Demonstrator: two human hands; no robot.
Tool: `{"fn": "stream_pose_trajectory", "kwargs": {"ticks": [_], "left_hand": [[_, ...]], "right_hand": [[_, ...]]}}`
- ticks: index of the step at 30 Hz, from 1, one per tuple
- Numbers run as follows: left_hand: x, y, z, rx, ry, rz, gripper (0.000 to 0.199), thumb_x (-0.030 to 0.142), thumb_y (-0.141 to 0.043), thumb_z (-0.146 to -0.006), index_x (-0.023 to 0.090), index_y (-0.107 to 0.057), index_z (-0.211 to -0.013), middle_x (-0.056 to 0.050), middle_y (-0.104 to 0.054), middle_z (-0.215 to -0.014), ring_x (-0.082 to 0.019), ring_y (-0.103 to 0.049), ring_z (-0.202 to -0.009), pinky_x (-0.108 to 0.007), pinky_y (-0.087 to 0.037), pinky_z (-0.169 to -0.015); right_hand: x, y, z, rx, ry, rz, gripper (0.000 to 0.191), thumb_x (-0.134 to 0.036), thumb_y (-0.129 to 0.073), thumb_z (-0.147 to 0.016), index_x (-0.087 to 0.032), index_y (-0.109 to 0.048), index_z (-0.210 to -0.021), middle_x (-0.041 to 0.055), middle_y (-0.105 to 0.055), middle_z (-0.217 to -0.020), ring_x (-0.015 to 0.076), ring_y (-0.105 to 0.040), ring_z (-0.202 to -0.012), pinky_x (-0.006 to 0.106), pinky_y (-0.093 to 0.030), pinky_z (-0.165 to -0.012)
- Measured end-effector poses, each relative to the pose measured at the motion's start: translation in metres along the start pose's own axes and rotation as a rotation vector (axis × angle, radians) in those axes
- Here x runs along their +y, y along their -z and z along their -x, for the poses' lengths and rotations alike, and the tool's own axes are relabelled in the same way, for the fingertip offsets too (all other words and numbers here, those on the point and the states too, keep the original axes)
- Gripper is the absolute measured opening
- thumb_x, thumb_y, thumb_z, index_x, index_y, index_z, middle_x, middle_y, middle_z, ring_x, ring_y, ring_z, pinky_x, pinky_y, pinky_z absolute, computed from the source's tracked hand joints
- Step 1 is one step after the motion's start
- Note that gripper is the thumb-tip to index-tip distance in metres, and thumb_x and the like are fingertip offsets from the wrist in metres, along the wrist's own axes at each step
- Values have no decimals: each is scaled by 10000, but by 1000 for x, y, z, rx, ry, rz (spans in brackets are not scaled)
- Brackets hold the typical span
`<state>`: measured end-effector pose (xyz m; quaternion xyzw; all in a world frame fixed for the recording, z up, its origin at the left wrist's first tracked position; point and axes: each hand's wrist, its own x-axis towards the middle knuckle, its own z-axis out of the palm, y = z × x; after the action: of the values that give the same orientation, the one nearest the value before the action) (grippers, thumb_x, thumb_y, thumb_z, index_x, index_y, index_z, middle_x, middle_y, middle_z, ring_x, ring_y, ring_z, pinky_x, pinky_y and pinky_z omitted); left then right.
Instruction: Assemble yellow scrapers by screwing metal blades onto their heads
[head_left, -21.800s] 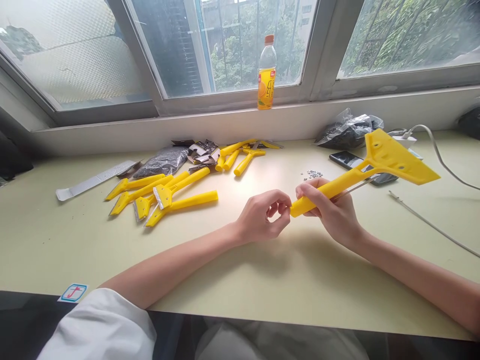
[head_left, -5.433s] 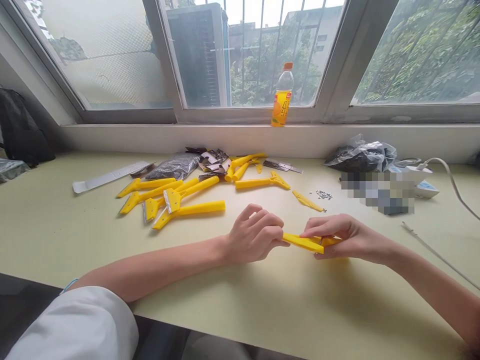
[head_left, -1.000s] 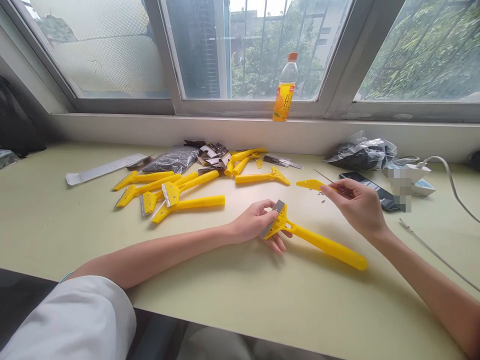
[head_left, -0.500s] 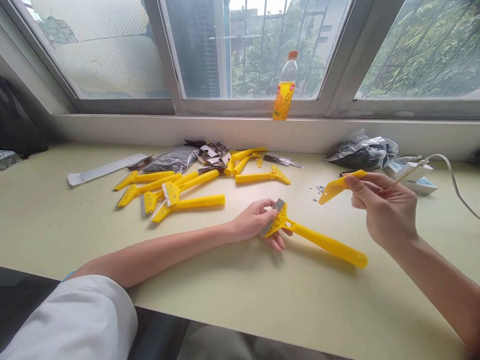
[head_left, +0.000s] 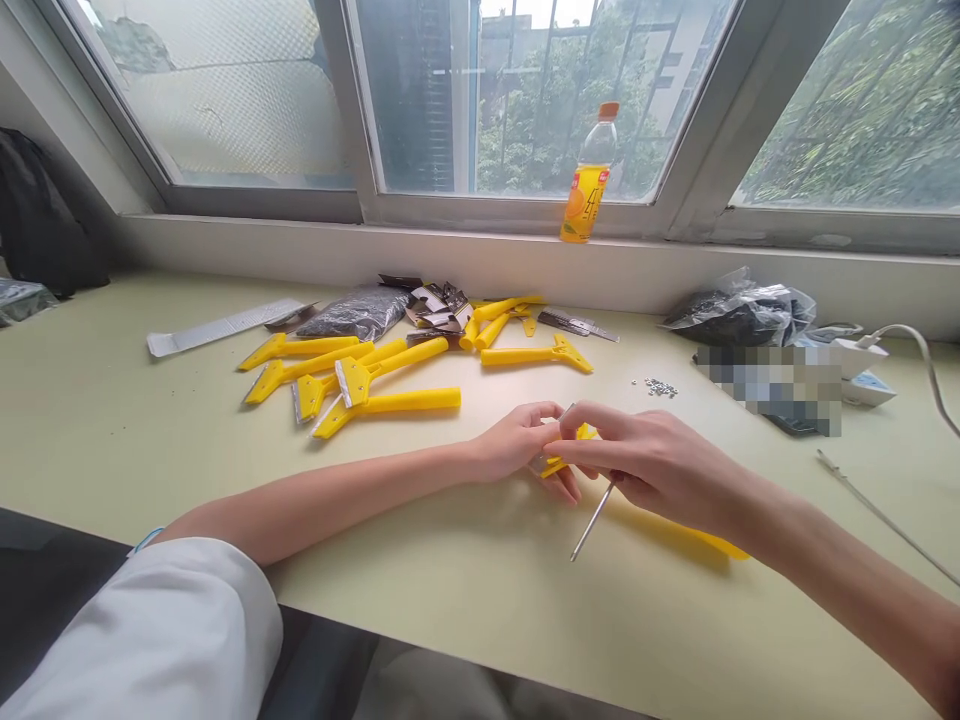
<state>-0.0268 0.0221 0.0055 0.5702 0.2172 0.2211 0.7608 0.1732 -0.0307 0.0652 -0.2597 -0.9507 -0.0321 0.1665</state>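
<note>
My left hand [head_left: 514, 442] is closed on the blade end of a yellow scraper [head_left: 721, 543], whose handle slants off to the right beneath my other arm. Over the scraper's head lies my right hand [head_left: 654, 452], with its fingertips at the yellow plastic there. A thin metal screwdriver [head_left: 592, 522] is gripped in that same hand, its shaft sticking out downward below the fingers. My right fingers hide most of the head, so the loose yellow cover plate cannot be told apart from it.
Several yellow scrapers [head_left: 405, 402] lie to the left, and another scraper [head_left: 525, 356] behind my hands. Small screws or nuts [head_left: 660, 388] are scattered at right, near a blurred-out dark flat object [head_left: 806, 428] and a white cable [head_left: 862, 495]. An orange drink bottle [head_left: 585, 205] stands on the sill.
My right hand has moved left and down, bringing the yellow cover plate and screwdriver to the scraper's head. The left hand keeps its grip. The view has shifted slightly.
</note>
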Motion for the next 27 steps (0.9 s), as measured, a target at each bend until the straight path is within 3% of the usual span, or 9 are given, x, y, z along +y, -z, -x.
{"fn": "stream_pose_trajectory", "kwargs": {"ticks": [4,11,14,18,20,23,25,27], "left_hand": [[1,-1,1,-16,10,-21,343,448,-668,-876,185,-491,-1007,-79,-747,-808,-229,-744,-658,-358,-612,-618],[-2,2,-2,-5,-4,-14,317,429,-653,-889,181,-504,-1019,-71,-722,-824,-224,-738,-636,-333,-593,-596],[-2,3,-3,-10,-31,4,329,430,-659,-883,162,-528,-1022,-90,-709,-868,-218,-736,-642,-320,-588,-591],[-2,4,-2,-49,-3,19,383,482,-607,-918,169,-484,-1102,-146,-731,-941,-215,-730,-621,-343,-587,-596],[-2,3,-2,-52,26,49,363,466,-578,-939,179,-442,-1114,-164,-740,-949,-216,-728,-618,-353,-588,-601],[-2,3,-2,-40,45,82,303,407,-557,-951,183,-412,-1093,-179,-743,-954,-216,-723,-601,-360,-588,-597],[-1,2,-2,-31,48,88,266,375,-542,-954,180,-409,-1078,-182,-743,-952,-214,-721,-590,-358,-589,-592],[-1,2,-2,-25,51,88,243,353,-534,-954,179,-411,-1070,-175,-745,-925,-215,-721,-584,-359,-592,-590]], "right_hand": [[-2,-1,0,6,23,35,615,35,-384,-815,-326,-653,-1234,15,-698,-1180,79,-536,-598,255,-339,-581],[6,-8,-9,26,-67,-314,466,38,-414,-813,-249,-714,-1025,22,-716,-975,116,-624,-769,228,-444,-658],[9,-17,-9,106,-98,-399,379,-12,-452,-874,-237,-711,-1035,53,-691,-1010,124,-627,-788,230,-461,-648],[11,-24,-4,290,-199,-376,195,-165,-544,-953,-250,-708,-1016,65,-657,-1029,100,-556,-648,239,-418,-545],[13,-22,0,431,-283,-323,129,-246,-576,-964,-235,-700,-932,59,-651,-953,100,-507,-595,252,-381,-510],[19,-19,12,591,-538,-230,229,-384,-578,-973,-216,-679,-856,23,-605,-766,103,-427,-531,271,-338,-491],[23,-18,21,564,-739,-223,315,-495,-576,-956,-216,-676,-849,-10,-537,-651,105,-365,-495,280,-306,-479],[23,-19,29,431,-872,-300,387,-597,-594,-909,-223,-679,-859,-22,-516,-622,112,-355,-496,282,-294,-475]]}}
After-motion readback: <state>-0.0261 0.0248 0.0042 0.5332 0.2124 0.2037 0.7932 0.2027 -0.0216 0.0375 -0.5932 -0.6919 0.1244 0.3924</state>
